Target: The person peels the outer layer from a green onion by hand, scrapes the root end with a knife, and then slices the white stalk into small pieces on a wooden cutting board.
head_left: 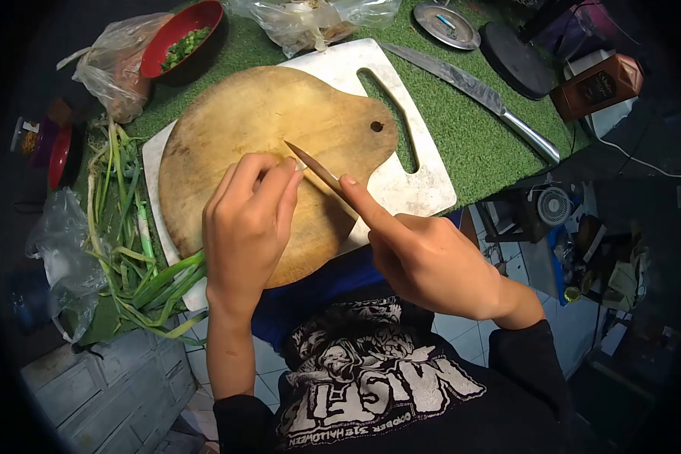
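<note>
**A:** how's the left hand (246, 227) sitting?

**B:** palm down, fingers curled under, knuckles humped up, forearm running straight back toward the body.

**A:** and the right hand (431, 261)?

**B:** comes in from the right, grip closed, index finger stretched out straight, wrist bent, dark sleeve pushed up past it.

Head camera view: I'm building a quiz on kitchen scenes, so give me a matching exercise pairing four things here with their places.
Things:
1. small knife
2. large knife
3. red bowl
4. green onions

Places:
A. left of the round wooden board
B. in the right hand
C. top left, holding chopped greens
D. lying on the green mat, right of the boards

Pairs: 1-B, 2-D, 3-C, 4-A
</note>
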Motion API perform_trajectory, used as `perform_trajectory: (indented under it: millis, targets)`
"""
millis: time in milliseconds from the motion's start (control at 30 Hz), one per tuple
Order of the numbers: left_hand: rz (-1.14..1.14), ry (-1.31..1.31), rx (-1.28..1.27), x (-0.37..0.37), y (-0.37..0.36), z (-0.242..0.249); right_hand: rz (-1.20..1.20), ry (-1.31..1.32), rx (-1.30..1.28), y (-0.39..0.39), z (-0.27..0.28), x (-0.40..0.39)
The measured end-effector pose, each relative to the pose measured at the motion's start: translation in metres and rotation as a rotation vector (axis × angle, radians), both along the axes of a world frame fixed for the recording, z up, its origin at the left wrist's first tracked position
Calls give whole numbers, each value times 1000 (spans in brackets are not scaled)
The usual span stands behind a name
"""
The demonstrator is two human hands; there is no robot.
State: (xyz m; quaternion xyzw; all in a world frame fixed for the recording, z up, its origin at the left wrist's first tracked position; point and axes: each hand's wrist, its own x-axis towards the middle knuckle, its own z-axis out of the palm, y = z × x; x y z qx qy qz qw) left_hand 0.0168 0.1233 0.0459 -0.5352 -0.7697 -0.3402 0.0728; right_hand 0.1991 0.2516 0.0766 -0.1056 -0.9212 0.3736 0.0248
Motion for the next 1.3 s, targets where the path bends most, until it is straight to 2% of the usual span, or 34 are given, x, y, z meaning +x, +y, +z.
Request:
perform_trajectory:
  millis: [367, 633, 733, 900, 1067, 1300]
  targets:
    - [13, 4, -2, -1, 2, -1, 7, -116, 142, -4, 12, 5]
    - [-8, 65, 33, -1, 3, -3, 58, -205, 197, 4, 25, -29]
    - [12, 55, 37, 1, 4, -5, 84, -118, 255, 3, 23, -28]
    - [44, 64, 50, 1, 3, -6, 64, -196, 227, 2, 27, -8]
    - [55, -145, 57, 0, 3, -2, 57, -235, 282, -1, 33, 12]
    - [27, -156, 77, -3, 1, -7, 21, -123, 251, -2, 7, -18]
